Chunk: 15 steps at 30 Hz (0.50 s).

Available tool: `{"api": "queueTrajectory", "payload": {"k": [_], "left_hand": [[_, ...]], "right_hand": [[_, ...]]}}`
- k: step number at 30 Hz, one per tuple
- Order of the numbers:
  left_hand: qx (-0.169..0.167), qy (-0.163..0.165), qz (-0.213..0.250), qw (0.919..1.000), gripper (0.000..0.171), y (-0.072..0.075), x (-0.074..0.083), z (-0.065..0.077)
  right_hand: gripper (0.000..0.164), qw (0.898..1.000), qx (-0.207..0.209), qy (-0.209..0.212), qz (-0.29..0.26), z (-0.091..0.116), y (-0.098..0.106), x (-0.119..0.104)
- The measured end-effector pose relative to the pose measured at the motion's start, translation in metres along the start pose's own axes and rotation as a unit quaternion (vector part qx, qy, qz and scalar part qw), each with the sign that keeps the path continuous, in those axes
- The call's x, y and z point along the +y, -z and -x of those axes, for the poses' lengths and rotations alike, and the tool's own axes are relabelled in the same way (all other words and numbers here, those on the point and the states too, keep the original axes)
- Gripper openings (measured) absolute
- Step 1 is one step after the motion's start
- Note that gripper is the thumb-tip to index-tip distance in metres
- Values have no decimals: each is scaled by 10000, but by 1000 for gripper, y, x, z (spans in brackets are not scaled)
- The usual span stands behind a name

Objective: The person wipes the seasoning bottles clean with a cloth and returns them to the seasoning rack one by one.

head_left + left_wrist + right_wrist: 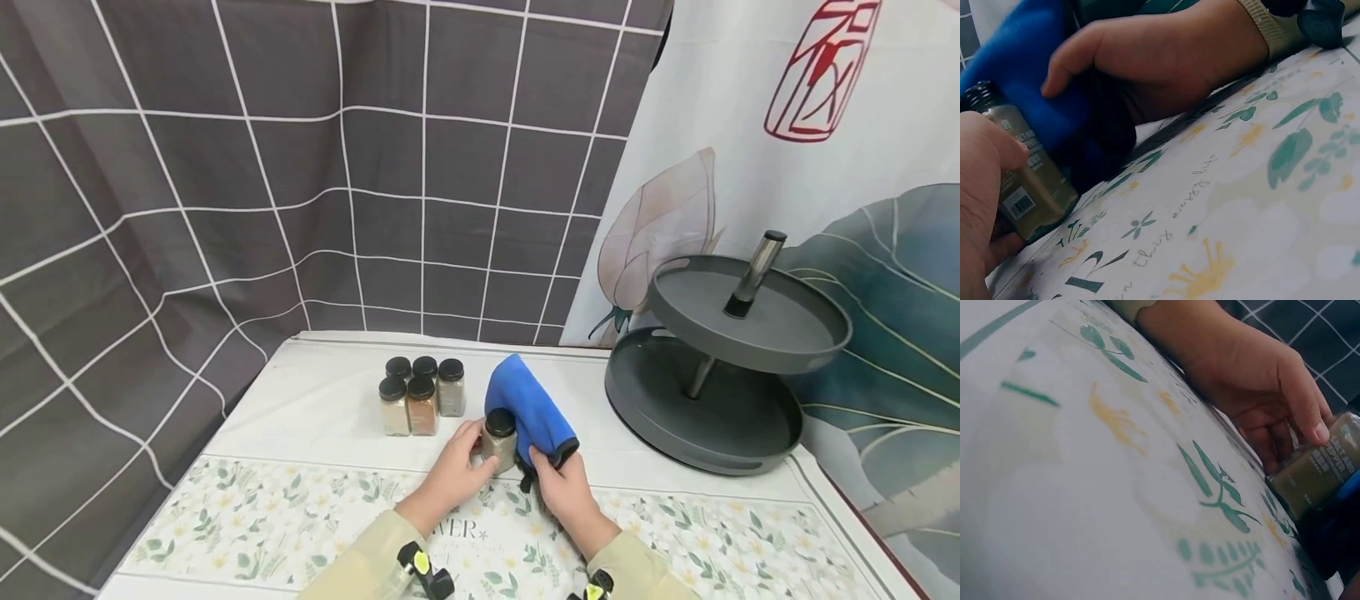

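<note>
Jar (498, 447), one: black-lidded, grey-brown contents, barcode and the word "PEPPER" legible on the label; upright, near mid-width of the table (322, 392), set in from the back edge, by the border of the flowered panel (300, 512).

Left hand (453, 468): curled round the jar from its left side, thumb to the near face.

Right hand (564, 487): clasped on a blue cloth (528, 408), black-trimmed, touching the jar's right side. Hands apart, with jar and cloth between.

Further jars (422, 408), five: black-lidded, assorted contents, grouped close together left of the held jar, nearer the back edge.

Tray (780, 321), one: two-tiered, round, dark grey, with central post; at the back right corner.

Curtain (465, 167): dark, white grid, behind the back edge.
</note>
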State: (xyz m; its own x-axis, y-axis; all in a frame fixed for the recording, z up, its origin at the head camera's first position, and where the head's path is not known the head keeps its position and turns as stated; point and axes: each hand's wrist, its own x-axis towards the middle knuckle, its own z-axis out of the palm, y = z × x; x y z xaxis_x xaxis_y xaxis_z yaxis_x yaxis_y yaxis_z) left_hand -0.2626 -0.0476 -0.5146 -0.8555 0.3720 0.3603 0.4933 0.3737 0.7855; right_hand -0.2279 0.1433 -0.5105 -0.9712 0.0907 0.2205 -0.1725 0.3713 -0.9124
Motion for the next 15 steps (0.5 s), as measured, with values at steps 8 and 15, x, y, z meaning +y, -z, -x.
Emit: {"api": "queueTrajectory", "payload": {"k": [8, 15], "left_hand": [[282, 220, -307, 9989, 44, -2, 2, 1], [279, 337, -250, 9987, 42, 1, -1, 1]], "right_hand": [[47, 9998, 148, -65, 105, -1, 0, -2], [48, 9994, 56, -171, 305, -2, -2, -1]]}}
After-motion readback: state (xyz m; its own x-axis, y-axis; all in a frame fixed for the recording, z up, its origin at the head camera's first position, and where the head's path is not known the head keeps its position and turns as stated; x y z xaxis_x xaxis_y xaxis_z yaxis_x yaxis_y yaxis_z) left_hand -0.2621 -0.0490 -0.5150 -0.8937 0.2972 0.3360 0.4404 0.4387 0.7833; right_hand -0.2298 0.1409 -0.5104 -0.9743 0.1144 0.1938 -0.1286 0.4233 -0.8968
